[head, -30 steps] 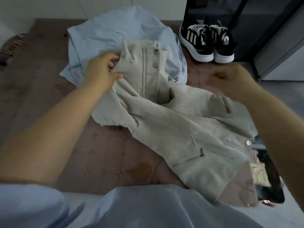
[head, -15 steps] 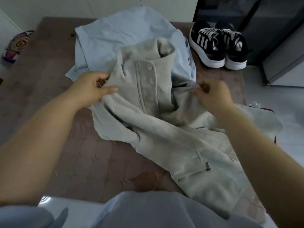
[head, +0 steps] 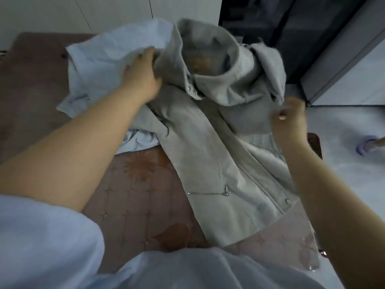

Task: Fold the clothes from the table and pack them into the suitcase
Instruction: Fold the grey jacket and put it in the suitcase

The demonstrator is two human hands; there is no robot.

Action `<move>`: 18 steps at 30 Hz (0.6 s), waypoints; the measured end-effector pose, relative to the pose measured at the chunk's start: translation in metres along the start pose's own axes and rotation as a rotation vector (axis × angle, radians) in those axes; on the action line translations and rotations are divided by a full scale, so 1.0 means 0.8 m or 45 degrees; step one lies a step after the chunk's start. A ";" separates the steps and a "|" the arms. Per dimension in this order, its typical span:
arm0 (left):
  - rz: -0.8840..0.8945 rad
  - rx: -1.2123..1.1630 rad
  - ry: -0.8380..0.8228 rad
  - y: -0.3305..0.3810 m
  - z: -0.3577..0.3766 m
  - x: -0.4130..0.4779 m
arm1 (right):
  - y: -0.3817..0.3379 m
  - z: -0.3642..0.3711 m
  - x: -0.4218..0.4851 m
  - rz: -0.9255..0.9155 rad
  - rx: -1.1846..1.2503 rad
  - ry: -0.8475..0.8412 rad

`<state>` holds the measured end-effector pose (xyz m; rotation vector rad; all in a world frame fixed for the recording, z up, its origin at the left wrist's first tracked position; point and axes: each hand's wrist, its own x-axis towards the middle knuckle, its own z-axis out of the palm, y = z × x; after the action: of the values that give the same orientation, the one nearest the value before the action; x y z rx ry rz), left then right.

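"Jacket (head: 208, 163) first. How does it look?"

"Pale grey-beige, soft and matte. It has a tall stand-up collar (head: 208, 51) with metal snaps (head: 194, 92) down its edge, a slanted pocket zip (head: 208, 193) with a small puller, and a long front zip (head: 260, 184)."

"Where is it?"

"On the table (head: 133, 205), which is covered in a brown patterned cloth. The jacket's lower half lies flat toward the near right corner. The collar end is raised, and it partly overlaps a crumpled light blue shirt (head: 104, 65)."

"And the hands?"

"The left hand (head: 143, 78) grips the fabric just beside the collar. Its fingers are curled into the cloth, with the tips mostly hidden. The right hand (head: 291, 119) is off to the right, thumb and fingers pressed together, pinching the edge of the far shoulder. That side is blurred, so I cannot tell just how much cloth it holds."
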<state>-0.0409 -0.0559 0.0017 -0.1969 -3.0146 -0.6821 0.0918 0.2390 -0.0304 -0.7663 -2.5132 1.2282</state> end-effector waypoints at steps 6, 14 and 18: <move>-0.247 0.093 0.115 -0.065 0.010 -0.033 | 0.001 0.023 -0.005 -0.039 -0.378 -0.173; -0.247 -0.094 0.025 -0.074 0.019 -0.030 | -0.096 0.085 0.034 -0.550 -0.455 -0.293; -0.270 -0.089 0.028 -0.073 0.029 -0.012 | -0.139 0.111 0.068 -0.444 -0.466 -0.298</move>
<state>-0.0395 -0.0992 -0.0444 0.1293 -3.0201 -0.7998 -0.0305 0.1539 0.0017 -0.2370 -2.9458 0.7908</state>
